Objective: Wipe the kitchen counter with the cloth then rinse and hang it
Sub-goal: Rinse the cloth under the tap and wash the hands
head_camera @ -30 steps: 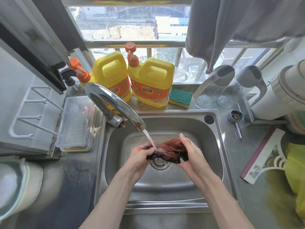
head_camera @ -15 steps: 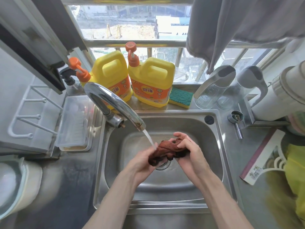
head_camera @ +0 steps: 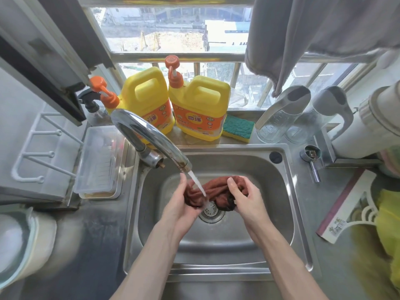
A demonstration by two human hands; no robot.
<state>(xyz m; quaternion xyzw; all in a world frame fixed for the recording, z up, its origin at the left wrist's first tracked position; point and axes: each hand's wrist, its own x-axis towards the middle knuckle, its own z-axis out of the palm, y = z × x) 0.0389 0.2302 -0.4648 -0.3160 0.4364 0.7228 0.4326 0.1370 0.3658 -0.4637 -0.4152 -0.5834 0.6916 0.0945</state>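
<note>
A wet, bunched reddish-brown cloth (head_camera: 213, 190) hangs over the drain of the steel sink (head_camera: 279, 204), under the stream running from the chrome faucet (head_camera: 149, 137). My left hand (head_camera: 181, 204) grips its left end, fingers curled round the fabric. My right hand (head_camera: 244, 200) pinches the right end, thumb on top. The water hits the cloth between both hands. The steel counter (head_camera: 91, 230) lies to the left and right of the sink.
Two yellow detergent jugs (head_camera: 201, 109) and a green sponge (head_camera: 238, 127) stand on the sill behind the sink. A clear lidded box (head_camera: 99, 161) sits at left, glass jugs (head_camera: 279, 118) and a white appliance (head_camera: 368, 126) at right. A grey towel (head_camera: 303, 37) hangs above.
Both hands have shifted and rubbed the cloth under the stream. The cloth is now stretched wider between them, and my right thumb has come on top of it.
</note>
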